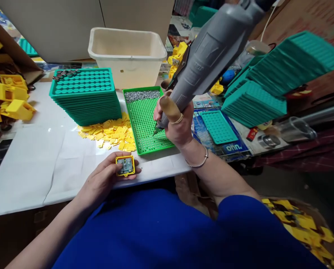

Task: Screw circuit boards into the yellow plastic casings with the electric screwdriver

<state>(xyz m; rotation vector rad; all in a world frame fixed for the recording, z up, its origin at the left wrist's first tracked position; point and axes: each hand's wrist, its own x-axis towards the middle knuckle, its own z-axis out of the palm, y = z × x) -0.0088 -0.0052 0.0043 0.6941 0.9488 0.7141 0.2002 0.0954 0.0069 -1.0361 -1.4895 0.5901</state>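
My left hand (pixel 108 169) grips a small square yellow housing (pixel 125 165) near the table's front edge, its open side up and a circuit board showing inside. My right hand (pixel 180 123) is closed round a grey electric screwdriver (pixel 203 56); a finger cot covers one finger. The screwdriver's tip points down over the green perforated tray (pixel 144 123), apart from the yellow housing. Small metal screws (pixel 142 96) are heaped at the tray's far end. Flat yellow plastic pieces (pixel 110 133) lie in a loose pile left of the tray.
A stack of teal trays (pixel 85 101) stands at the back left, before a white bin (pixel 127 71). More teal tray stacks (pixel 256 101) and a single teal tray (pixel 218 127) are on the right. Yellow housings fill boxes at far left and lower right. A metal cup (pixel 267 141) lies right.
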